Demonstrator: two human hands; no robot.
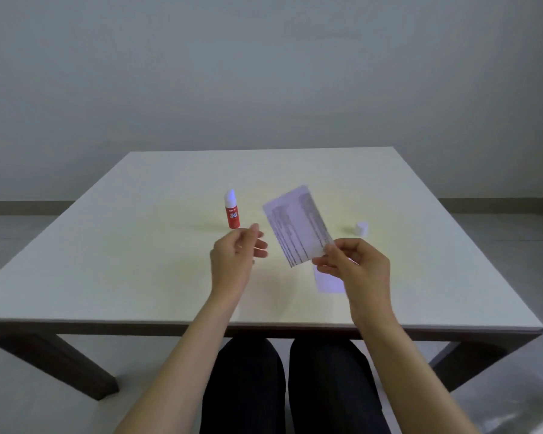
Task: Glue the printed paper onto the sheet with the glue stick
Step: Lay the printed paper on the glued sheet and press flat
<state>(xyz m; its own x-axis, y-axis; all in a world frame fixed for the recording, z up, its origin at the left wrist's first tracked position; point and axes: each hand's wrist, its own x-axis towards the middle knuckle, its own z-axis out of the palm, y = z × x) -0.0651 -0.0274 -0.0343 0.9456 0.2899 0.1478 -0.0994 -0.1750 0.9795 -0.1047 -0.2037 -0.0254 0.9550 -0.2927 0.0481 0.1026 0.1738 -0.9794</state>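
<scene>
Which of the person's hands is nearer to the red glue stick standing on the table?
Left. The left hand hovers just in front of the glue stick, empty. The right hand is farther off to the right, pinching the printed paper.

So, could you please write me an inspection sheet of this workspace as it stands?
Surface: pale table, square, dark legs.
Job's things: glue stick stands upright, uncapped, left of centre; printed paper held tilted above the table, print blurred; white sheet lies flat, partly hidden under the right hand.
Clutter: small white cap on the table to the right, apart from the rest.
Grips: right hand pinches the paper's lower corner; left hand open, holding nothing, near the glue stick without touching.
Cables: nothing seen.
Surroundings: plain wall behind, light floor, the person's dark-trousered knees under the table.
</scene>
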